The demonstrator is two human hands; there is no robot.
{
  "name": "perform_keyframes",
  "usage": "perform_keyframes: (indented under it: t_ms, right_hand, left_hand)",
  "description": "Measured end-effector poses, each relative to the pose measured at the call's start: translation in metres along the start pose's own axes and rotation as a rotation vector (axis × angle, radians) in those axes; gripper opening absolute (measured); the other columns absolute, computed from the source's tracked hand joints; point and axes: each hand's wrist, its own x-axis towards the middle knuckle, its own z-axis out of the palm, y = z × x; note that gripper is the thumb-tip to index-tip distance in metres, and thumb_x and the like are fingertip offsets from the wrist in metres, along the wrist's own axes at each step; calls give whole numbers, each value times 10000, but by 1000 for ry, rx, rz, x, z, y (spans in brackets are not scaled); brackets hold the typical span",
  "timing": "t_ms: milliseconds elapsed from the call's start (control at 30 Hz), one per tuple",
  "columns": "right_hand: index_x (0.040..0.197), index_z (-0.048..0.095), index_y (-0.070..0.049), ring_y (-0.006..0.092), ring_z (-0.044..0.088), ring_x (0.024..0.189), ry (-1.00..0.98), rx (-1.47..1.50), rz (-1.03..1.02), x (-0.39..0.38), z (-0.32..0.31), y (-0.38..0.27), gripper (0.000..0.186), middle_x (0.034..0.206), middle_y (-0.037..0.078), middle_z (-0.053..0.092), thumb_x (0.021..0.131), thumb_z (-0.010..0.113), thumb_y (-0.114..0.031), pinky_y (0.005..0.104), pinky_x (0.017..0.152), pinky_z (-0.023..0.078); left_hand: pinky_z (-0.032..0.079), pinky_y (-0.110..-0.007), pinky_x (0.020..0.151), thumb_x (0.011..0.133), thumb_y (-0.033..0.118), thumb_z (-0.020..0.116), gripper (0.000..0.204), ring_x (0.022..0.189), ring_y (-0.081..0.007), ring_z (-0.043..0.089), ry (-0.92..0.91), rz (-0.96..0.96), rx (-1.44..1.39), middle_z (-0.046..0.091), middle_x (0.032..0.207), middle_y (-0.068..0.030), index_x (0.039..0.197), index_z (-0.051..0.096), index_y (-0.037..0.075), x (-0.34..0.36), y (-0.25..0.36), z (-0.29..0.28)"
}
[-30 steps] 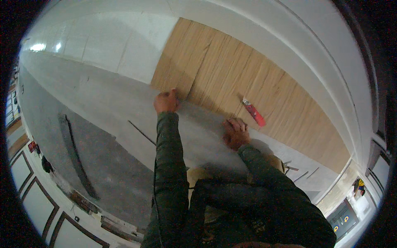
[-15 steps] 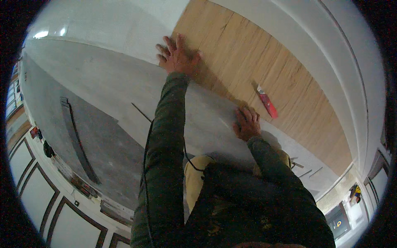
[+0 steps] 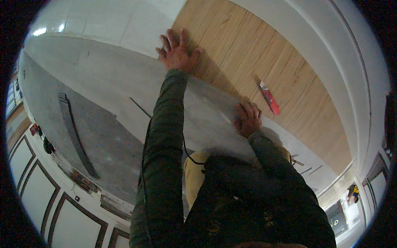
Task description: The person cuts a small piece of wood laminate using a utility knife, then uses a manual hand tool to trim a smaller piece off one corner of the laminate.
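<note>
My left hand (image 3: 179, 53) lies with its fingers spread across the seam between the wood-look floor planks (image 3: 235, 45) and the glossy white tiles (image 3: 140, 25). Farther right and nearer to me, my right hand (image 3: 249, 119) rests fingers outstretched at the near edge of the planks, over the grey underlay (image 3: 211, 103). Neither hand holds anything. Just beyond the right hand's fingertips, a red utility knife (image 3: 269, 98) lies on the planks.
A long dark metal bar (image 3: 77, 136) lies on the dark grey floor at left. Thin strips (image 3: 308, 170) lie beside my right knee. Along the far right runs a white wall base (image 3: 331, 53). Dark-framed white panels (image 3: 39, 186) line the lower left.
Both hands stay in almost the same places, still pressed flat. The view has shifted slightly; the knife has not visibly moved on the planks.
</note>
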Motion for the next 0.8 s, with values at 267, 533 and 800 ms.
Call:
perform_keyframes:
  t_ms: [267, 533, 800]
  right_hand:
    - [1253, 512, -147, 344, 361, 1223, 11, 12, -14, 5, -4, -3, 572, 1297, 84, 422, 713, 649, -276, 504, 988, 313]
    - [1234, 525, -93, 353, 355, 1232, -4, -21, 10, -2, 1, 14, 517, 1334, 95, 401, 767, 599, -303, 512, 986, 306]
    - [1242, 516, -78, 359, 356, 1230, 21, -12, -56, 1, 6, 10, 513, 1316, 105, 408, 798, 585, -325, 520, 995, 294]
  left_hand:
    - [109, -615, 1074, 897, 507, 388, 653, 1392, -409, 100, 45, -33, -8, 151, 1527, -116, 1456, 237, 205, -55, 36, 22]
    - [109, -589, 1089, 907, 316, 422, 524, 1394, -259, 208, -87, 123, -115, 268, 1499, -18, 1411, 336, 198, -107, 10, 22]
    - [91, -605, 1081, 944, 320, 393, 457, 1392, -299, 207, 221, -127, -60, 309, 1484, 0, 1392, 383, 230, -73, -59, 7]
